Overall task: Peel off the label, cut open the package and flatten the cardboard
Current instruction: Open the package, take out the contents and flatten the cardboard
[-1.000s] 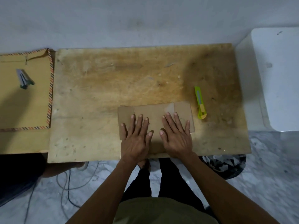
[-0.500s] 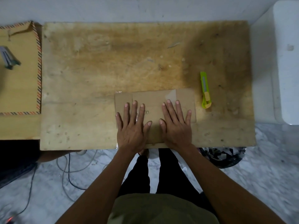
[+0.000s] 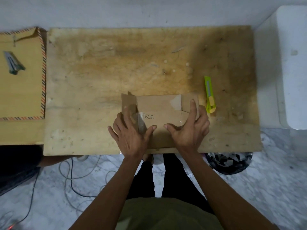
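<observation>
We press the cardboard (image 3: 159, 113) down at the near edge of the counter (image 3: 99, 80), just in front of us. Our left hand (image 3: 131, 131) lies spread over its left flap, fingers extended, and our right hand (image 3: 189, 128) grips the right flap, thumb on the middle panel and fingers curled round the outer edge. A handwritten word shows between the hands. The yellow-green cutter (image 3: 209, 94) lies just beside the cardboard's right edge.
</observation>
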Available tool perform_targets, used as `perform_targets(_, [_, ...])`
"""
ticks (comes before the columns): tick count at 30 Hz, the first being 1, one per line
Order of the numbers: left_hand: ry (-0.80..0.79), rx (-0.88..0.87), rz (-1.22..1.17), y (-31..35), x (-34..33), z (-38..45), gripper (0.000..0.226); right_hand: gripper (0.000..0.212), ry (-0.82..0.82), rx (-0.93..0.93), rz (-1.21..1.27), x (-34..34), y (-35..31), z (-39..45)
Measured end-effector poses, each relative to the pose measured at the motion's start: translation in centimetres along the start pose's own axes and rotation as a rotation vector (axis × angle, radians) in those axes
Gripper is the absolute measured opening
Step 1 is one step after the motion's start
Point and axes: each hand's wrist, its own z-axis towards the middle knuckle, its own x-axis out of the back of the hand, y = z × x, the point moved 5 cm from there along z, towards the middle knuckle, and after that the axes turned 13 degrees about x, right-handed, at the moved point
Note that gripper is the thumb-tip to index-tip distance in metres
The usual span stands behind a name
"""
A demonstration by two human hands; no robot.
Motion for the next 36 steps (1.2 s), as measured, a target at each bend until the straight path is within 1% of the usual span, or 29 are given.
perform_targets(2, [0.043, -0.101, -0.005, 0.8, 0.4, -0.4, 0.105, 0.105, 0.034, 0.109, -0.018, 0.4, -1.0, -0.4])
perform_targets(5, [0.023, -0.252, -0.034, 2.1, 0.1, -1.4, 0.087, 0.074, 0.082, 0.28, 0.009, 0.5, -2.9, -1.5])
perform_targets(8, [-0.074, -0.268, -0.193, 2.5, -0.6, -1.2, 0.072, 0.052, 0.079, 0.268, 0.195, 0.3, -3.6, -1.2])
perform_targets(10, [-0.068, -0.32, -0.332, 2.9, -0.4, -0.6, 0.056, 0.046, 0.056, 0.228, 0.284, -0.2, -3.3, -0.2])
perform_targets(12, [0.001, -0.385, -0.392, 3.2, 0.2, 0.5, 0.044, 0.046, 0.005, 0.203, 0.278, -1.1, -2.7, 1.0])
perform_targets(14, [0.008, -0.397, -0.335, 3.4, -0.1, 1.7, 0.041, 0.05, -0.073, 0.196, 0.198, -2.1, -2.2, 1.7])
perform_targets(16, [-0.047, -0.386, -0.2, 3.5, -1.1, 2.4, 0.047, 0.053, -0.128, 0.262, 0.084, -3.1, -1.9, 1.6])
perform_targets(19, [-0.229, -0.309, -0.08, 3.1, -2.7, 2.4, 0.055, 0.055, -0.226, 0.308, -0.019, -4.8, -1.3, 1.3])
perform_targets(21, [-0.272, -0.274, -0.043, 2.8, -3.3, 2.5, 0.056, 0.055, -0.221, 0.316, -0.11, -5.5, -0.9, 1.3])
perform_targets(25, [-0.276, -0.275, 0.076, 3.0, -3.8, 2.7, 0.056, 0.055, -0.178, 0.338, -0.219, -6.2, -0.6, 1.2])
perform_targets(30, [-0.203, -0.309, 0.102, 3.0, -4.2, 2.5, 0.056, 0.056, -0.181, 0.338, -0.269, -6.4, -0.6, 1.2])
perform_targets(36, [-0.044, -0.304, 0.121, 3.1, -4.2, 2.2, 0.053, 0.056, -0.188, 0.333, -0.28, -6.0, -0.8, 1.2])
